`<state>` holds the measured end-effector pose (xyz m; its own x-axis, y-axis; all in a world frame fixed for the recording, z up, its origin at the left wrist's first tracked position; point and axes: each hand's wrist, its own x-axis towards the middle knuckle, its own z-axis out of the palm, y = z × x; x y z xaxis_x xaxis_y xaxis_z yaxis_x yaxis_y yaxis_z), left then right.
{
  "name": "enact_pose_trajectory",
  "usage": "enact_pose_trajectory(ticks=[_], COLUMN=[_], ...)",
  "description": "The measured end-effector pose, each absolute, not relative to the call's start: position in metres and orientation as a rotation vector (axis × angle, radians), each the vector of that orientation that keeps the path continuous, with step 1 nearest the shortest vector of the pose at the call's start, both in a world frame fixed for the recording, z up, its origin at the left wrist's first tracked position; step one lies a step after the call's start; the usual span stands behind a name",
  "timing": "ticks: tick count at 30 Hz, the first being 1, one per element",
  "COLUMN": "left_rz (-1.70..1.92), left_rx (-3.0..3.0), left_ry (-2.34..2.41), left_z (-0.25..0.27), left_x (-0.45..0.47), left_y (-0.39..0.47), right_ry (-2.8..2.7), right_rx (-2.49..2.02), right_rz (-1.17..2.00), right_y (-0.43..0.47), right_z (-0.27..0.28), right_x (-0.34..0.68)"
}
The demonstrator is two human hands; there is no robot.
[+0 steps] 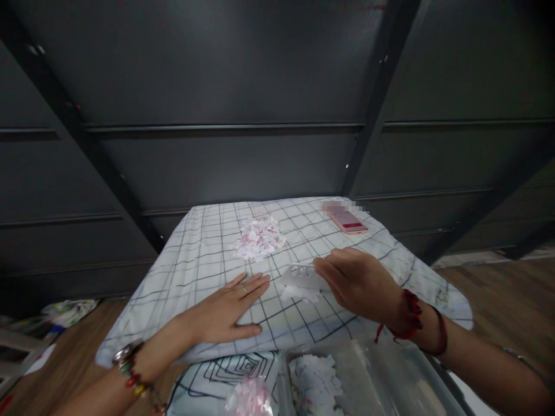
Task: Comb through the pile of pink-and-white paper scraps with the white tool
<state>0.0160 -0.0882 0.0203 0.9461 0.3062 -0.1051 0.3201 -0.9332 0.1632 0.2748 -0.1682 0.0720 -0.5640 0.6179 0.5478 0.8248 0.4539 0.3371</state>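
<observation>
My left hand [232, 309] lies flat on the checked tablecloth [191, 266], its fingers spread and holding nothing. My right hand [353, 286] is closed around one end of a translucent white plastic piece with cutouts [299, 276]; its exact kind is unclear. Just below that piece, and touching or close to it, is a small heap of white paper bits [301, 294]. Farther back on the cloth sits a larger pile of white and pinkish paper scraps [260, 237].
At the back right of the table lies a phone [353, 224] in a pink case. A clear plastic bin [284, 384] near me contains white paper pieces [318, 381]. Beside it is a clear bag of pink bits [249, 398]. A dark panelled wall [234, 167] rises behind the table.
</observation>
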Motion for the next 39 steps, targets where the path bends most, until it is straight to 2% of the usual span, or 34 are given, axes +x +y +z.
enact_pose_trajectory(ticks=[10, 17, 27, 35, 39], left_rz=[-0.029, -0.012, -0.077, -0.041, -0.066], left_rx=[2.892, 2.901, 2.921, 2.889, 2.892], left_ry=[0.5, 0.482, 0.485, 0.462, 0.472], left_z=[0.016, 0.013, 0.022, 0.015, 0.014], left_x=[0.014, 0.013, 0.019, 0.024, 0.023], left_y=[-0.089, -0.088, -0.088, -0.087, -0.088], right_ry=[-2.536, -2.557, -2.476, -2.398, -2.414], right_rx=[-0.934, -0.968, -1.22, -1.055, -1.012], right_rz=[-0.535, -0.362, -0.606, -0.761, -0.742], right_y=[-0.134, -0.141, -0.15, -0.185, -0.201], right_z=[0.072, 0.074, 0.071, 0.071, 0.071], right_x=[0.298, 0.313, 0.311, 0.301, 0.295])
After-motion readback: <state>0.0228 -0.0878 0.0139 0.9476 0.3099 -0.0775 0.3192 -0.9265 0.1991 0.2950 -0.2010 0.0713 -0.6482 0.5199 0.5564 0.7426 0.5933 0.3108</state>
